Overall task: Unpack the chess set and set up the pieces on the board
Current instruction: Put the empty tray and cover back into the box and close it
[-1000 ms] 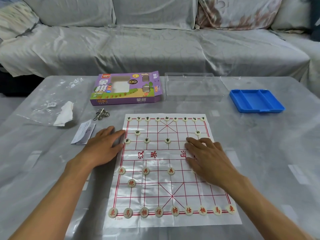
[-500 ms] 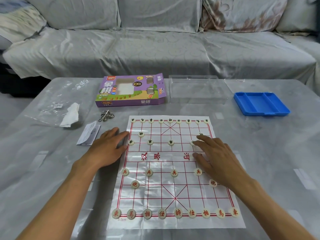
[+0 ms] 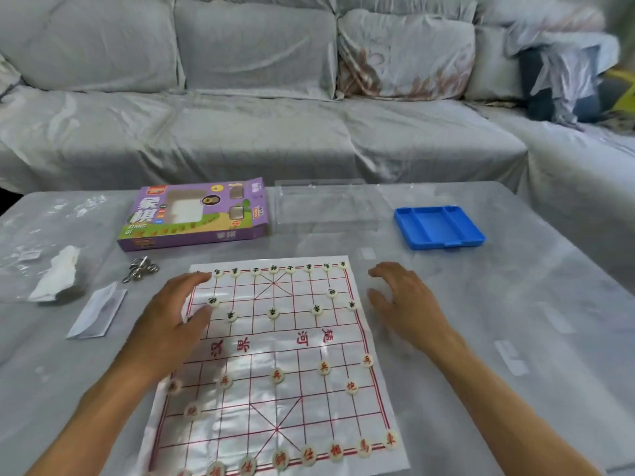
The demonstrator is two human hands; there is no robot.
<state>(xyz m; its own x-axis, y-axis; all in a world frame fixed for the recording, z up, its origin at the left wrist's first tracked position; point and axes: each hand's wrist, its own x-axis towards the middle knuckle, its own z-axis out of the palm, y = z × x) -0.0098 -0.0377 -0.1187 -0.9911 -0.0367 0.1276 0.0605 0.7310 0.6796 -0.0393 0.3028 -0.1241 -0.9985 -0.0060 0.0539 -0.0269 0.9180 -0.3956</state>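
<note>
White plastic sheeting with red grid lines makes the board (image 3: 275, 355), which lies flat near the front edge of the table (image 3: 549, 304), roughly midway between the side edges. Round pale pieces (image 3: 273, 313) with dark marks stand along its far rows, and ones with red marks (image 3: 277, 376) fill the near rows. The left hand (image 3: 171, 317) rests over the board's far left corner, fingers loosely spread, fingertips beside the pieces there; it holds nothing that I can see. The right hand (image 3: 402, 300) sits just off the board's far right edge on the tabletop, fingers relaxed and slightly curled, empty.

Toward the far edge lie a purple box (image 3: 196, 214), a clear lid (image 3: 326, 207) beside it, and a blue tray (image 3: 438, 226) further right. Near the left edge are a crumpled tissue (image 3: 56, 273) on a clear bag, a folded leaflet (image 3: 98, 310) and a small metal ring puzzle (image 3: 141, 269). The table wears a grey glossy cover. Behind it runs a sofa (image 3: 275, 132) draped in pale grey cloth, turning a corner at the right.
</note>
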